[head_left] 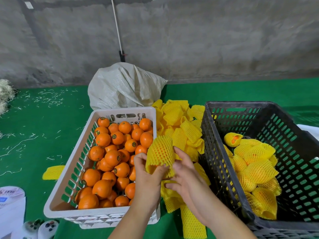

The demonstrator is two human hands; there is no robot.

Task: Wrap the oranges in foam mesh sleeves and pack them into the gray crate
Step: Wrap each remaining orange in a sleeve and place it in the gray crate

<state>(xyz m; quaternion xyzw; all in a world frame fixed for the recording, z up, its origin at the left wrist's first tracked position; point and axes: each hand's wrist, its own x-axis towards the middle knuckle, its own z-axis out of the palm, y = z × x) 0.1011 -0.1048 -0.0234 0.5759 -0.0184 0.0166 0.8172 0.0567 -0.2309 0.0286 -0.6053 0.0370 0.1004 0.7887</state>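
Observation:
Between the two crates I hold an orange inside a yellow foam mesh sleeve [160, 153]. My left hand [146, 176] grips the sleeve's lower open end from the left. My right hand [186, 176] pinches its right side with the fingertips. A white crate [57, 202] on the left is full of bare oranges [112, 157]. The gray crate [222, 169] on the right holds several wrapped oranges [255, 171] along its left and near side. A heap of empty sleeves [183, 125] lies between the crates.
A white woven sack [124, 87] stands behind the white crate. One loose sleeve [52, 172] lies on the green mat [38, 121] left of the white crate. White packaging [12, 204] and a small device [46, 228] sit at the bottom left. A concrete wall rises behind.

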